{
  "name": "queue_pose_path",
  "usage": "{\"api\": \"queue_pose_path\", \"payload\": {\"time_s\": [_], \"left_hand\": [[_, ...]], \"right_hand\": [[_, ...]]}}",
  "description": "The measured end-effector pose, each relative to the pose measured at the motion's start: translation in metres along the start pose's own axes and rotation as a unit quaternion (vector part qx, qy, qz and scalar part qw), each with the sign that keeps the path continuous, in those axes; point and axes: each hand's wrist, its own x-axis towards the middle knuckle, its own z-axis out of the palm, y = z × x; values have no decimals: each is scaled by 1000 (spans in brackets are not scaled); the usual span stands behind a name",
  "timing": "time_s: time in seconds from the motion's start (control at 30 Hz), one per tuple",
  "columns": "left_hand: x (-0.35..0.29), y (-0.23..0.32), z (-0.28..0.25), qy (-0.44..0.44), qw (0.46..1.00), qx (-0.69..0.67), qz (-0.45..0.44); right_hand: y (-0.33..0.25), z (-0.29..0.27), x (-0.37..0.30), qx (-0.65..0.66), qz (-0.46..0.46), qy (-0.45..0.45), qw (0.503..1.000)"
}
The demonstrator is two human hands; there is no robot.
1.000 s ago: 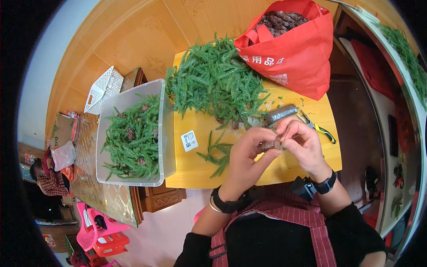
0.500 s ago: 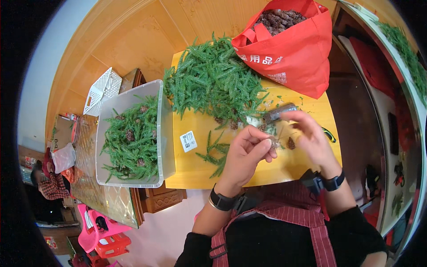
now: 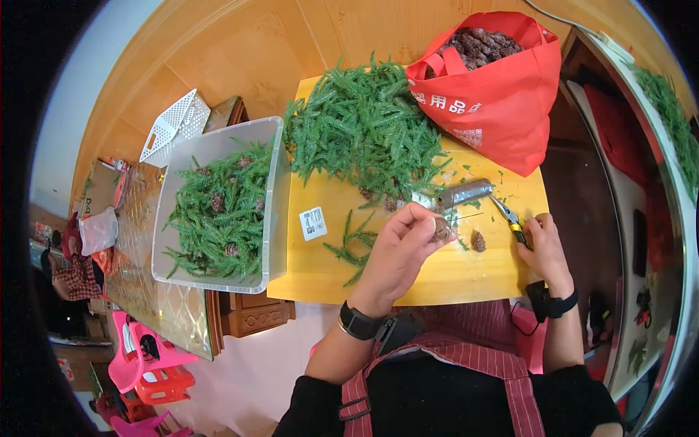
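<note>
half a second ago the right hand (image 3: 543,251) was just beside the left, blurred over the work; now it is well apart, down at the yellow-and-black pliers (image 3: 514,223) on the right of the table. its fingers curl at the handles, though i can't tell whether they've closed on them. the left hand (image 3: 399,255) alone pinches a pine cone (image 3: 440,229), narrow between thumb and fingers, thin wire (image 3: 468,216) poking out to the right. to my eye the work is passing from bare fingers to a tool.

on the yellow table (image 3: 324,282), a loose cone (image 3: 478,241) lies between the two hands, and a wrapped grey-brown bundle (image 3: 466,192) sits just beyond. a small green sprig (image 3: 352,246) lies left of the left hand, near a white label (image 3: 313,223). green branches (image 3: 364,124) heap up at the far side, beside a red bag (image 3: 502,109) full of cones.

to the left, a clear bin (image 3: 277,200) holds greenery dotted with cones; a white basket (image 3: 175,130) stands behind it. pink chair (image 3: 125,368) and red stool (image 3: 166,386) wait at the near left.
</note>
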Motion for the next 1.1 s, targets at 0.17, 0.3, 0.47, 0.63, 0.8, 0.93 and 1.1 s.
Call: {"api": "queue_pose_path", "payload": {"time_s": [0.17, 0.3, 0.47, 0.63, 0.8, 0.93, 1.1], "left_hand": [[1, 1, -4, -9, 1000, -26, -1], [1, 6, 1, -16, 999, -47, -14], [1, 8, 1, -15, 999, -31, -19], [1, 8, 1, -22, 999, -31, -13], [1, 7, 0, -19, 999, -30, -11], [1, 7, -1, -15, 999, -36, -9], [1, 8, -2, -10, 999, -36, -11]], "right_hand": [[10, 0, -11, 115, 0, 50, 992], [-9, -26, -23, 408, 98, -87, 903], [-58, -50, -24, 427, -9, -99, 899], [-77, -54, -13, 273, -133, -25, 953], [-88, -52, -6, 251, -180, 8, 951], [-96, -53, -2, 239, -196, 32, 950], [-96, -49, -1, 240, -184, 30, 953]]}}
